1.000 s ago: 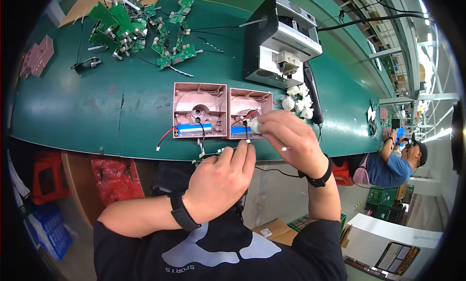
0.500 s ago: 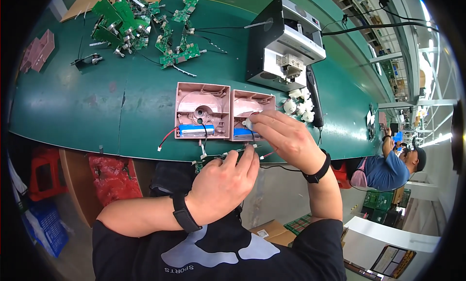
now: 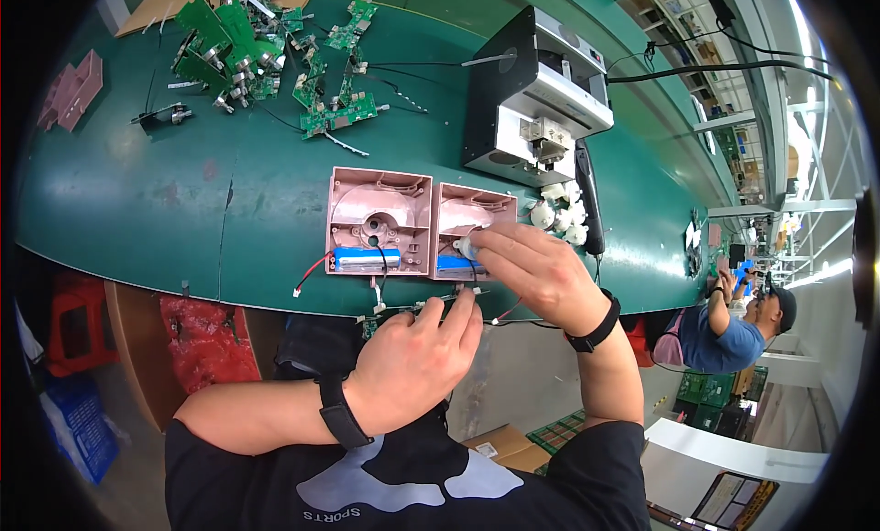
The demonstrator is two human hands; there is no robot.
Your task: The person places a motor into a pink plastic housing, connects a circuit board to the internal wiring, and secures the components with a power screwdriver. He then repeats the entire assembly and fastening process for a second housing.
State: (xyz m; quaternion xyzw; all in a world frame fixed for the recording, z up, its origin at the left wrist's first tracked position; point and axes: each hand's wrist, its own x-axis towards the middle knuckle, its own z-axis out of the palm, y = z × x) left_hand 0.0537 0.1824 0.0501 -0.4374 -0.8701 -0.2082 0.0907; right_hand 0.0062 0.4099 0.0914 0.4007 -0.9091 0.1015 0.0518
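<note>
Over the right pink plastic housing (image 3: 477, 199), my right hand (image 3: 536, 272) pinches a small white round part (image 3: 468, 247). A blue cylindrical battery (image 3: 449, 262) shows under that part. My left hand (image 3: 417, 357) is closed over a green circuit board (image 3: 371, 327) at the table's near edge; its thumb's grip is partly hidden. To the left stands a second pink housing (image 3: 335, 210), holding another blue battery (image 3: 367, 258) and a round recess with a hole. A red and black wire pair (image 3: 310, 276) hangs out of its left side, and a black wire crosses its battery.
Green circuit boards (image 3: 234, 49) with wires are heaped at the back left. A black and silver machine (image 3: 541, 100) stands at the back right. Several white round parts (image 3: 561, 215) lie beside a long black tool (image 3: 589, 196). Another person (image 3: 724, 325) works farther right.
The table and its contents sit slightly lower in the picture. My right hand keeps the white part over the right housing; my left hand remains at the circuit board.
</note>
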